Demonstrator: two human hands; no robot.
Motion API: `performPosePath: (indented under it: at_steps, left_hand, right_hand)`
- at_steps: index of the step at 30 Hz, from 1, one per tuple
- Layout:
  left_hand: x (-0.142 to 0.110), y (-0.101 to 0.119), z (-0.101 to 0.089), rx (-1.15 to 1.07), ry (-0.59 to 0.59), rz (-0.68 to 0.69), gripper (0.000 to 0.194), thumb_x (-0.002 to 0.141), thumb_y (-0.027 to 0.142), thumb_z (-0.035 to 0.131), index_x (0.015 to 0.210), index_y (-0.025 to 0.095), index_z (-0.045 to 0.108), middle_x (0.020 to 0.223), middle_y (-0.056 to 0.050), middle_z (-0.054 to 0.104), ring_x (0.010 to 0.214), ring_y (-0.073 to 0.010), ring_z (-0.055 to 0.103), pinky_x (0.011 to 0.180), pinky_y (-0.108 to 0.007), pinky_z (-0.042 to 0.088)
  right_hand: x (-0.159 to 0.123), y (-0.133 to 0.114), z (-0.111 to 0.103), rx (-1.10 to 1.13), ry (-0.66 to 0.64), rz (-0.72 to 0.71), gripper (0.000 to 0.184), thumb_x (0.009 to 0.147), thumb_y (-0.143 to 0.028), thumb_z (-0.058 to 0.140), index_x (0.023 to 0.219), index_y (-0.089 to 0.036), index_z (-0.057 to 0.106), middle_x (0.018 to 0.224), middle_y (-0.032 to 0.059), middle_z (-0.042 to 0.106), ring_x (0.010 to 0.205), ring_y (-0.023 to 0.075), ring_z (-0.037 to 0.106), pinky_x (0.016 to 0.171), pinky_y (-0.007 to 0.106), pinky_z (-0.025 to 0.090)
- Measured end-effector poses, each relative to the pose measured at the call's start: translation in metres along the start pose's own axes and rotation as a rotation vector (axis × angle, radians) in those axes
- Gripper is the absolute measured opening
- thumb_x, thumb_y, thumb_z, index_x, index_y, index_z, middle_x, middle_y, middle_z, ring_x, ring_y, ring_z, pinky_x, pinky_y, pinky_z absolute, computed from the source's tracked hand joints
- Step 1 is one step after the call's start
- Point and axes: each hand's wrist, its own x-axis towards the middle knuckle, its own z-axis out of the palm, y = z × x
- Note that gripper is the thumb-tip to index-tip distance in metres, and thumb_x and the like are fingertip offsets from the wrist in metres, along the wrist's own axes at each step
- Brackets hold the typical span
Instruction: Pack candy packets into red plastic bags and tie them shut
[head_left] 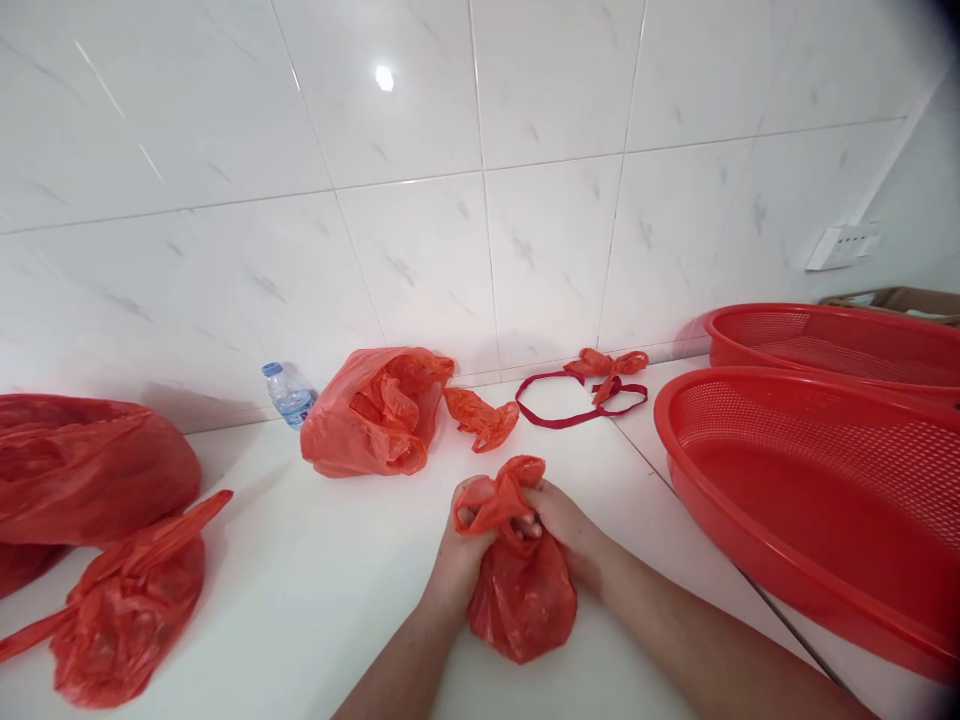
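A filled red plastic bag [525, 600] rests on the white table in front of me, its contents hidden. My left hand [459, 545] is closed around the bag's gathered neck from the left. From the right, my right hand [564, 520] grips the same neck, with fingertips showing between the folds. The bag's handles stick up loosely above both hands. Beyond them lie a crumpled orange-red plastic bag [482, 420] and a larger, bulging red bag [349, 430] with its mouth facing right.
Knotted red bags [127, 610] and a big red sack [90, 465] sit at left. A plastic bottle [289, 395] leans by the wall. Dark red straps [555, 422] lie near the wall. Large red perforated baskets [787, 590] occupy the right side, below a wall socket [841, 246].
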Motion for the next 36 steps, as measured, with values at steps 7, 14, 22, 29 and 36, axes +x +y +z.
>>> performPosePath:
  at_steps: [7,14,22,29,36]
  left_hand:
    - [-0.003,-0.004,-0.001,0.153,0.054,0.062,0.062,0.073,0.034,0.072,0.129,0.026,0.046,0.121,-0.007,0.06,0.118,-0.027,0.051,0.099,-0.038,0.04]
    - [0.007,-0.005,-0.002,0.072,0.097,-0.074,0.035,0.081,0.039,0.061,0.109,0.019,0.062,0.091,-0.007,0.07,0.089,-0.0239,0.064,0.083,-0.036,0.048]
    - [0.012,-0.003,-0.003,0.078,0.177,-0.067,0.043,0.07,0.028,0.072,0.111,0.021,0.062,0.1,-0.006,0.068,0.087,-0.02,0.064,0.081,-0.032,0.047]
    - [0.01,-0.003,-0.008,0.024,0.183,-0.043,0.045,0.072,0.023,0.067,0.114,0.025,0.052,0.099,-0.004,0.065,0.084,-0.0181,0.063,0.077,-0.032,0.048]
    - [0.007,-0.003,-0.006,0.147,0.053,0.011,0.021,0.073,0.026,0.067,0.093,0.02,0.063,0.095,-0.004,0.064,0.08,-0.016,0.059,0.074,-0.028,0.045]
  right_hand:
    - [-0.003,0.001,-0.002,-0.457,0.148,-0.243,0.006,0.072,-0.018,0.053,0.069,-0.02,0.057,0.059,-0.0035,0.055,0.052,0.0094,0.045,0.048,0.022,0.033]
    - [-0.004,-0.006,-0.012,-0.247,-0.031,-0.043,0.019,0.079,-0.034,0.056,0.092,-0.021,0.06,0.051,-0.0053,0.051,0.044,0.0079,0.04,0.044,0.02,0.027]
    - [-0.001,-0.01,-0.023,-0.052,-0.134,0.017,0.032,0.073,-0.048,0.065,0.074,-0.016,0.059,0.054,-0.0047,0.049,0.051,0.008,0.042,0.056,0.023,0.035]
    - [-0.002,-0.009,-0.021,-0.53,0.027,-0.161,0.039,0.067,-0.018,0.064,0.105,-0.025,0.054,0.076,-0.0044,0.057,0.065,0.0115,0.051,0.06,0.024,0.04]
    - [0.005,0.001,-0.023,-0.847,0.259,-0.331,0.008,0.068,-0.016,0.052,0.072,-0.022,0.057,0.065,-0.0029,0.059,0.062,0.0132,0.049,0.055,0.024,0.035]
